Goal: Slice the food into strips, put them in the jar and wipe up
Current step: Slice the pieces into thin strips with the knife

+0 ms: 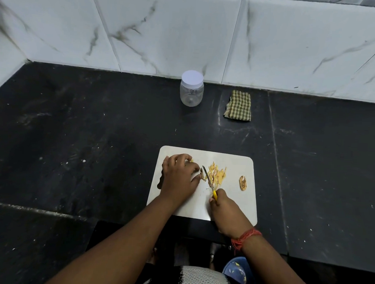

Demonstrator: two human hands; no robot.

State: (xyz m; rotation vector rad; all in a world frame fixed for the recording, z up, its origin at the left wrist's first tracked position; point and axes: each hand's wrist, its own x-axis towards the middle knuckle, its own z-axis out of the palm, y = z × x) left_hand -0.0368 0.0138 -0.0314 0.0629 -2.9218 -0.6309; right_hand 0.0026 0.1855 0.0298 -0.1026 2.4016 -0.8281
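One pile of yellow strips [217, 174] lies mid-board on one white cutting board [234, 164]; one brown offcut [242, 183] sits to the right. The left hand [179, 175] pinches the uncut piece [202, 173], and the right hand [227, 211] grips one yellow-handled knife [209, 181]. Far off on the black worktop [86, 138] stand one lidded jar [192, 88] and one checked cloth [238, 105].

Left hand [179, 175] hides the food it holds

My left hand [179, 175]: fingers curled, palm down. My right hand [226, 211]: fist-gripped, red thread at wrist, both forearms extended.
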